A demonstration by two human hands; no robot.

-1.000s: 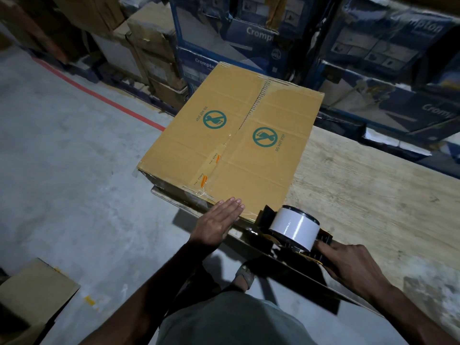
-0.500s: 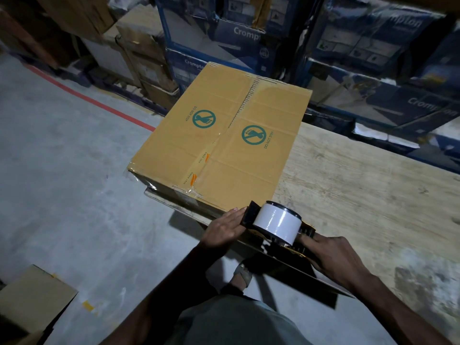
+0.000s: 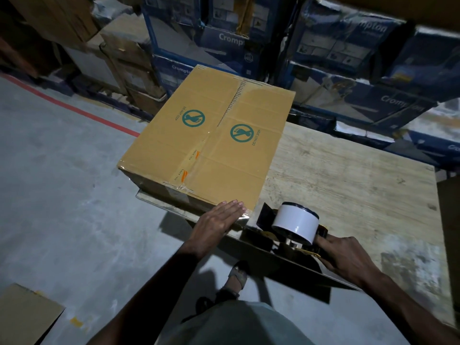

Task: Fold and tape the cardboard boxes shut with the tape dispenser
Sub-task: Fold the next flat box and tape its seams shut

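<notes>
A: A dim warehouse, with blue cartons [image 3: 348, 46] stacked behind a wooden table [image 3: 348, 183]. How far along is the job?

B: The box [image 3: 211, 108] sits at the table's left end with its flaps folded flat. Printed tape [image 3: 193, 158] runs along the near half of the seam, and clear tape shines at the near right corner. Whether the far half is covered cannot be told. By my judgement this box is nearly sealed, with perhaps an edge strip left.

A: And the hands?

B: The left hand [image 3: 214, 225] lies flat on that near right corner, fingers straight and together, pressing the tape down. The right hand [image 3: 348, 257] is wrapped round the handle of the dispenser [image 3: 293, 225]. The dispenser is at the table's near edge, just beside the box's corner and the left fingertips.

A: More boxes?

B: Some cardboard [image 3: 25, 317] lies on the floor, well apart. Whether it needs taping cannot be told.
</notes>
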